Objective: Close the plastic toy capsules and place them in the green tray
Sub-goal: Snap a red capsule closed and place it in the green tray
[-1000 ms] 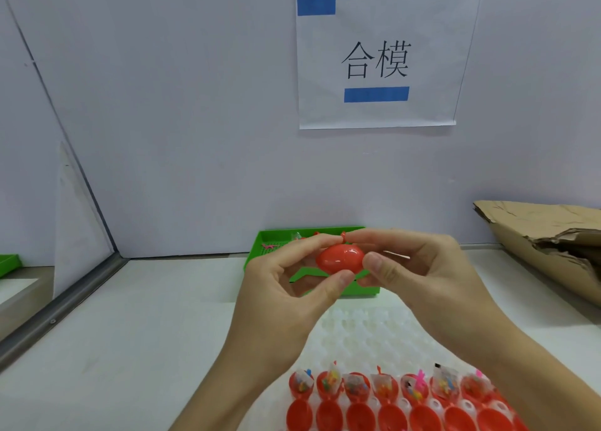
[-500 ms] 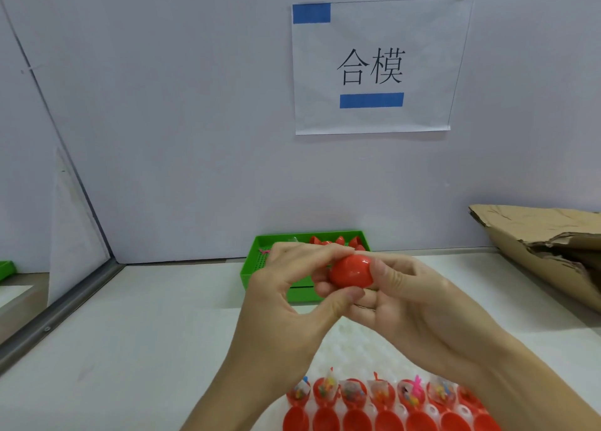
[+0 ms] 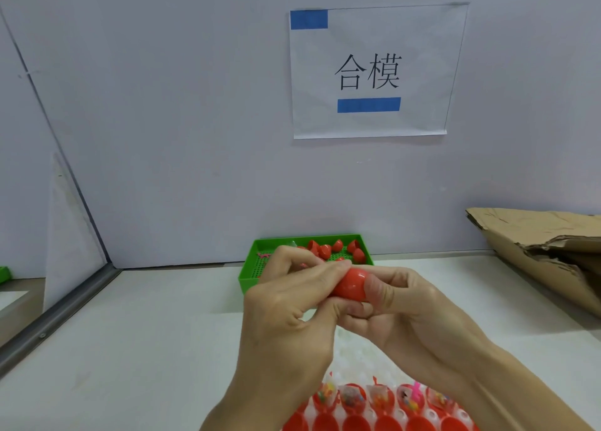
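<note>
Bright, even overhead light; soft shadows on the surface (image 3: pixel 146 333); wide-angle bending at the edges; slight softness throughout, no glare.

Head-worn camera looks forward and down, close over the table (image 3: pixel 136 349)

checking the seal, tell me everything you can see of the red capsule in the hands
The red capsule looks like glossy, smooth plastic, rounded like an egg, lying roughly sideways. The left hand and the right hand both grip it above the table, in front of the green tray. Fingers cover much of it, so no seam shows.
</note>
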### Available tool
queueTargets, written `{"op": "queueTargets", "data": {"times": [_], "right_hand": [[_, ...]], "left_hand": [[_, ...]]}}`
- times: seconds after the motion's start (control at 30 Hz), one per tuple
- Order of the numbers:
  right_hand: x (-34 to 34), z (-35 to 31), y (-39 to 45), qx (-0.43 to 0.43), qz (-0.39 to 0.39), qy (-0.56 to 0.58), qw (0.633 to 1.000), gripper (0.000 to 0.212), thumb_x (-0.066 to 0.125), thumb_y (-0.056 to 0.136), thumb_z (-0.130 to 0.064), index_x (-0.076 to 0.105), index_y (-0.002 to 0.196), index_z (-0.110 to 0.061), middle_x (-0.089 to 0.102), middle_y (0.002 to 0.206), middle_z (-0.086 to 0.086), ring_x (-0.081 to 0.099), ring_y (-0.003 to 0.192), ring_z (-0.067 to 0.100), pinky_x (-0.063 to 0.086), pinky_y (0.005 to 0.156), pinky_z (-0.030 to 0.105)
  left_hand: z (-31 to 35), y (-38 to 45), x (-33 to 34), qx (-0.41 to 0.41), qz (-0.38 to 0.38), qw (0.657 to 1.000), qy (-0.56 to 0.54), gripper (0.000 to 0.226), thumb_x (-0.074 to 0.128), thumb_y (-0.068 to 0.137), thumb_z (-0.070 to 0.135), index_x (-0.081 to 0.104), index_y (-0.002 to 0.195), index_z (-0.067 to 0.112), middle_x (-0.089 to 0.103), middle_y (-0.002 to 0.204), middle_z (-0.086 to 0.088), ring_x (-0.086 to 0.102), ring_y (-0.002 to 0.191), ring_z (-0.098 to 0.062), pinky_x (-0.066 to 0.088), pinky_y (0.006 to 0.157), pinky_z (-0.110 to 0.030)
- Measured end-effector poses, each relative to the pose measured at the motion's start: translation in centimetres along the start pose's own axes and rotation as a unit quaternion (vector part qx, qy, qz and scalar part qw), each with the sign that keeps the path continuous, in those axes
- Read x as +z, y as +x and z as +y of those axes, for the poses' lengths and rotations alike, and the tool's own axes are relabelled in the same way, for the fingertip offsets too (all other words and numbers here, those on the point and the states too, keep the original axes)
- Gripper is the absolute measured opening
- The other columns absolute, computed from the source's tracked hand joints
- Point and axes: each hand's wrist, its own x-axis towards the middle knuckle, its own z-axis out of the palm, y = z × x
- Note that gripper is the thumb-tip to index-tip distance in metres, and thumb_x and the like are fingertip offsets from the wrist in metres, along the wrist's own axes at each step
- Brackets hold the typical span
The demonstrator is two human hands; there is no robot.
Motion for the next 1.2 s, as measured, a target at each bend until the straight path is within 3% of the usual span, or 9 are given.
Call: {"op": "queueTargets", "data": {"times": [0.13, 0.33, 0.53, 0.73, 0.87, 1.03, 1.2], "right_hand": [[0.0, -0.3, 0.0, 0.011, 0.022, 0.002, 1.000, 0.054, 0.091, 0.064, -0.029, 0.074, 0.100, 0.007, 0.072, 0.096, 0.023, 0.072, 0.094, 0.031, 0.058, 0.084, 0.034], [-0.4, -1.1, 0.0, 0.019, 0.034, -0.069, 0.997, 0.040, 0.071, 0.080, -0.018, 0.070, 0.115, 0.003, 0.071, 0.106, 0.018, 0.069, 0.103, 0.027, 0.054, 0.088, 0.029], [-0.5, -0.9, 0.2, 0.032, 0.039, -0.102, 0.994, 0.038, 0.075, 0.078, -0.017, 0.072, 0.115, -0.005, 0.071, 0.116, 0.020, 0.067, 0.114, 0.032, 0.055, 0.094, 0.032], [-0.5, -0.7, 0.1, 0.053, 0.054, -0.131, 0.988, 0.038, 0.072, 0.083, -0.020, 0.070, 0.112, 0.005, 0.068, 0.108, 0.027, 0.069, 0.100, 0.032, 0.055, 0.086, 0.031], [-0.5, -0.6, 0.1, 0.080, 0.049, -0.140, 0.986, 0.041, 0.072, 0.084, -0.023, 0.069, 0.114, 0.005, 0.065, 0.118, 0.032, 0.065, 0.110, 0.042, 0.055, 0.091, 0.037], [-0.4, 0.0, 0.3, 0.032, 0.088, -0.172, 0.981, 0.027, 0.076, 0.080, -0.020, 0.077, 0.101, -0.003, 0.075, 0.094, 0.016, 0.072, 0.090, 0.028, 0.057, 0.082, 0.031], [0.2, 0.6, 0.2, -0.032, 0.114, -0.278, 0.953, 0.014, 0.076, 0.085, -0.020, 0.081, 0.098, -0.020, 0.078, 0.088, 0.004, 0.073, 0.087, 0.021, 0.060, 0.084, 0.034]], "left_hand": [[0.0, 0.2, -0.2, 0.013, -0.029, 0.999, 0.025, 0.035, 0.077, 0.073, 0.020, 0.075, 0.107, 0.014, 0.071, 0.097, 0.013, 0.055, 0.098, -0.008, 0.046, 0.087, -0.012], [-0.2, 0.3, -0.3, 0.003, -0.083, 0.996, 0.037, 0.044, 0.074, 0.077, 0.031, 0.070, 0.120, 0.023, 0.062, 0.103, 0.015, 0.057, 0.103, -0.007, 0.046, 0.090, -0.015], [-0.8, 0.2, -0.2, 0.009, -0.113, 0.993, 0.040, 0.032, 0.072, 0.083, 0.029, 0.070, 0.114, 0.023, 0.063, 0.103, 0.017, 0.061, 0.098, -0.005, 0.052, 0.084, -0.021], [-1.0, -0.2, 0.1, 0.011, -0.168, 0.984, 0.060, 0.018, 0.063, 0.091, 0.031, 0.051, 0.104, 0.030, 0.047, 0.099, 0.022, 0.050, 0.098, -0.006, 0.045, 0.083, -0.019], [-0.7, -0.2, 0.3, 0.027, -0.154, 0.985, 0.078, 0.017, 0.060, 0.088, 0.033, 0.055, 0.103, 0.027, 0.048, 0.100, 0.019, 0.048, 0.098, -0.007, 0.041, 0.085, -0.016], [-0.8, -0.3, 0.6, 0.019, -0.112, 0.991, 0.068, 0.018, 0.069, 0.083, 0.021, 0.067, 0.101, 0.017, 0.059, 0.092, 0.011, 0.055, 0.089, -0.008, 0.047, 0.078, -0.022], [-1.0, -0.3, 0.4, 0.009, -0.097, 0.994, 0.052, 0.015, 0.071, 0.082, 0.022, 0.068, 0.096, 0.017, 0.056, 0.086, 0.014, 0.052, 0.083, -0.004, 0.048, 0.073, -0.020]]}}
